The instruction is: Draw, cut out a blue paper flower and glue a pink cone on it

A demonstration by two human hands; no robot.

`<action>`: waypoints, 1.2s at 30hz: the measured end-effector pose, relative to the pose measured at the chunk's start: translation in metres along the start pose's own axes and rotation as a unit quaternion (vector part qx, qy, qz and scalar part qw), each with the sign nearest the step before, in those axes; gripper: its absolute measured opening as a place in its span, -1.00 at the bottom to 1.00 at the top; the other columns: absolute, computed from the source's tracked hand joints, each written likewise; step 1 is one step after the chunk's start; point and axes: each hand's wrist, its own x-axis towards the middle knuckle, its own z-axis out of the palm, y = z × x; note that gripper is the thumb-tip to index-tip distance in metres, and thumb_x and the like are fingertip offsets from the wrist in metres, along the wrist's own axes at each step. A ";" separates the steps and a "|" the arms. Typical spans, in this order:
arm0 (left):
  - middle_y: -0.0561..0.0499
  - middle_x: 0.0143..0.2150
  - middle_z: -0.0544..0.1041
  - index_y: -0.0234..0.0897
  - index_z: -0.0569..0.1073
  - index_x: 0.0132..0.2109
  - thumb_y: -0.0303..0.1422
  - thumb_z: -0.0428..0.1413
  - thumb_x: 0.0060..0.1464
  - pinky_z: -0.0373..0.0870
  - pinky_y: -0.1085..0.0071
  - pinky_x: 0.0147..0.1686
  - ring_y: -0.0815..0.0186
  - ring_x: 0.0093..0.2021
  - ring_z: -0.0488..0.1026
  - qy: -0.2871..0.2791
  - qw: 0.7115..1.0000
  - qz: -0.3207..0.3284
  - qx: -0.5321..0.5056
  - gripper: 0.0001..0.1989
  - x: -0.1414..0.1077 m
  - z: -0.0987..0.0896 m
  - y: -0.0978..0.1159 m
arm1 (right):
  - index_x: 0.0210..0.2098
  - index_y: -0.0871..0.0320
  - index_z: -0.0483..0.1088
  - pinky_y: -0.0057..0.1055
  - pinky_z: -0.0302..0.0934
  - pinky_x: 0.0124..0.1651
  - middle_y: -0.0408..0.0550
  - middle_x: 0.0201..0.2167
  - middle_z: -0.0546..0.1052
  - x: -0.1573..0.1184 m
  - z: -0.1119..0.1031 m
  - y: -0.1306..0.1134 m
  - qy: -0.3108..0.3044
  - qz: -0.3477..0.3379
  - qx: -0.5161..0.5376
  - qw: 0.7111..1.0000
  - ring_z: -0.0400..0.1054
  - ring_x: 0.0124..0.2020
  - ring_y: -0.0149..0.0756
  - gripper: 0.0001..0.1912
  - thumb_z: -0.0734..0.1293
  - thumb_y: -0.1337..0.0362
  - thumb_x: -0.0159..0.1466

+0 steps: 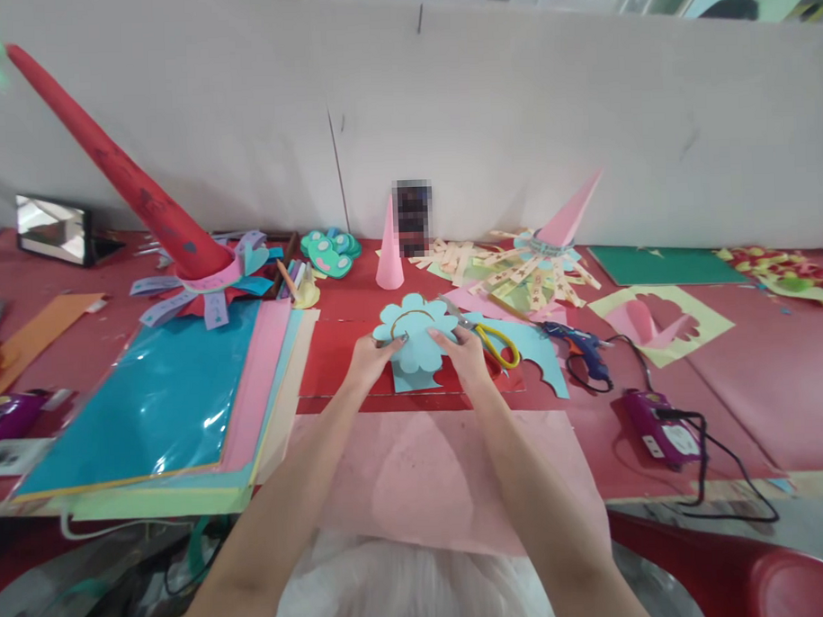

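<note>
Between my two hands is a light blue flower-shaped paper cutout [416,344] with scalloped petals and a curved line marked near its middle. My left hand [376,356] pinches its left edge. On the opposite edge, my right hand [465,347] grips the petals between thumb and fingers. Under the flower lies a light blue paper scrap [414,380] on red sheets. Close to my right hand rest scissors with yellow handles [504,346], overlapping another cut blue paper piece [541,349]. A pink paper cone [389,255] stands upright just beyond the flower.
A hot glue gun [581,348] and a purple power strip [662,430] with black cables lie to the right. Leftward are a blue sheet pack [164,398] and a tall red cone hat [137,192]. A pink cone with paper strips [563,218] stands behind.
</note>
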 end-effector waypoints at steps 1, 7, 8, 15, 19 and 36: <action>-0.05 -0.35 0.61 -0.28 0.56 -0.37 -0.20 0.30 -0.24 0.42 0.30 -0.28 0.12 -0.27 0.53 -0.006 1.000 -0.001 0.007 -0.73 0.000 0.000 0.001 | -0.39 0.18 0.50 -0.36 0.33 -0.27 -0.13 -0.44 0.55 0.000 0.000 -0.001 0.001 0.001 0.007 1.000 0.40 -0.38 -0.28 -0.63 0.46 0.03 -0.08; 0.04 -0.52 0.54 -0.28 0.54 -0.47 -0.26 0.29 -0.29 0.34 0.37 -0.40 0.21 -0.43 0.47 -0.012 0.998 0.008 0.068 -0.80 0.000 -0.002 -0.002 | -0.50 0.17 0.48 -0.36 0.28 -0.36 -0.15 -0.57 0.51 -0.003 0.001 -0.002 0.012 -0.036 -0.116 0.993 0.35 -0.48 -0.28 -0.71 0.43 0.04 -0.02; 0.05 -0.55 0.52 -0.28 0.53 -0.49 -0.26 0.29 -0.29 0.32 0.39 -0.42 0.23 -0.45 0.46 -0.007 0.997 0.010 0.075 -0.81 0.001 -0.002 -0.004 | -0.49 0.16 0.48 -0.38 0.26 -0.38 -0.16 -0.58 0.50 -0.004 0.001 -0.002 0.014 -0.042 -0.139 0.989 0.33 -0.49 -0.29 -0.71 0.42 0.04 -0.01; 0.12 -0.60 0.46 -0.27 0.47 -0.54 -0.22 0.29 -0.31 0.28 0.45 -0.47 0.31 -0.50 0.41 0.023 0.998 0.013 0.052 -0.77 0.005 -0.004 -0.008 | -0.54 0.16 0.45 -0.43 0.19 -0.43 -0.20 -0.63 0.44 -0.004 0.000 0.000 0.025 -0.025 -0.162 0.986 0.28 -0.54 -0.34 -0.70 0.42 0.04 -0.01; 0.04 -0.48 0.54 -0.27 0.50 -0.44 -0.19 0.29 -0.29 0.38 0.40 -0.36 0.29 -0.41 0.47 0.042 0.999 0.009 0.005 -0.73 0.006 -0.006 -0.007 | -0.47 0.18 0.47 -0.41 0.26 -0.39 -0.16 -0.56 0.49 0.001 -0.003 0.006 0.032 0.016 -0.072 0.997 0.32 -0.51 -0.34 -0.64 0.46 -0.01 -0.06; 0.01 -0.45 0.53 -0.25 0.47 -0.40 -0.12 0.20 -0.12 0.42 0.35 -0.32 0.25 -0.38 0.49 0.098 0.995 0.029 -0.010 -0.72 0.005 -0.012 -0.006 | -0.56 0.16 0.33 -0.47 0.07 -0.50 -0.23 -0.66 0.23 0.003 -0.003 0.008 0.031 -0.008 -0.061 0.998 0.08 -0.57 -0.44 -0.61 0.37 -0.06 0.01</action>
